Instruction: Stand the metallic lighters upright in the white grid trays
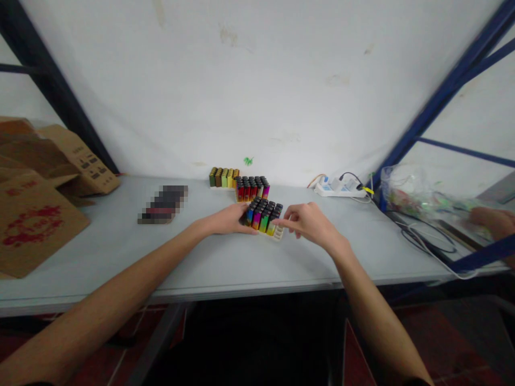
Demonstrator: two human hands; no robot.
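Observation:
A white slotted tray (277,234) sits on the table, filled with rows of black-topped lighters (264,219) in blue, purple, green and yellow. The slots at its right end hold no lighters. My left hand (230,219) grips the tray's left side, its fingers partly hidden by the lighters. On the right side, my right hand (308,221) has its index finger stretched to the yellow lighters; the other fingers are curled loosely and nothing shows in them. Just behind stands a second group of lighters (252,187), mostly red, with black tops.
Green and yellow lighters (224,178) stand by the wall. A blurred-out flat dark object (164,205) lies left. Cardboard boxes (40,214) fill the left end. A power strip (340,187) with cables is at the back right. Beyond the blue frame (426,120) another person's hand (493,222) shows.

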